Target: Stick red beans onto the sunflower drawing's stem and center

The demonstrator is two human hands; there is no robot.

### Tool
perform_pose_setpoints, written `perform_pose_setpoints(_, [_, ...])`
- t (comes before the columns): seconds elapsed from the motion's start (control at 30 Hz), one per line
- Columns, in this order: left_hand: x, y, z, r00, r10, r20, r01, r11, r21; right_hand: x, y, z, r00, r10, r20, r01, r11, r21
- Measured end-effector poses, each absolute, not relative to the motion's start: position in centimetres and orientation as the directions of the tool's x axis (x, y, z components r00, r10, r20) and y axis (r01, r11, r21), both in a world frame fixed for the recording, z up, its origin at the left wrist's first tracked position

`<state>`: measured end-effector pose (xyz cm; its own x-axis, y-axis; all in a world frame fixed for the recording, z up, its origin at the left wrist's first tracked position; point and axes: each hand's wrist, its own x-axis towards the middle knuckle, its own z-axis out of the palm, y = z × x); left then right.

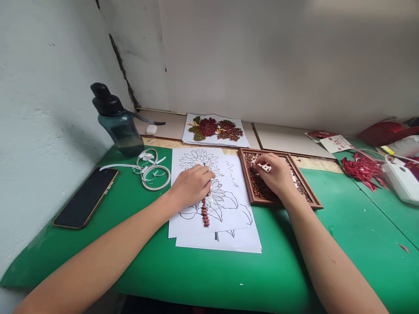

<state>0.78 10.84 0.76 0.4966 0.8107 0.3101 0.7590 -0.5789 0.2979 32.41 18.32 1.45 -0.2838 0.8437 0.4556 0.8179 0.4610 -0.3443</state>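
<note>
Left hand [193,185] partly hid drawing [229,200], centre | right hand [277,176] overlapped tray [246,176] | fingers [203,169] curled, opening and hold unclear | bottle [119,131], phone [87,198] sat left

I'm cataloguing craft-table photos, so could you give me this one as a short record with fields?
Left hand: over the flower drawing, at the top of a row of red beans
Right hand: over the framed tray, fingertips near its beans
Behind: bean picture in red and green
Far left: phone, bottle
Surface: green table
</note>
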Motion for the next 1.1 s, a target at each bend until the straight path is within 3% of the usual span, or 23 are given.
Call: perform_pose_setpoints(1.1, [1.01, 10.62, 1.05, 0.583, 0.772, 0.252, 0.699, -0.635, 0.329, 32.72, 18.59, 0.93, -0.342, 0.848, 0.405, 0.787, 0.494, -0.370])
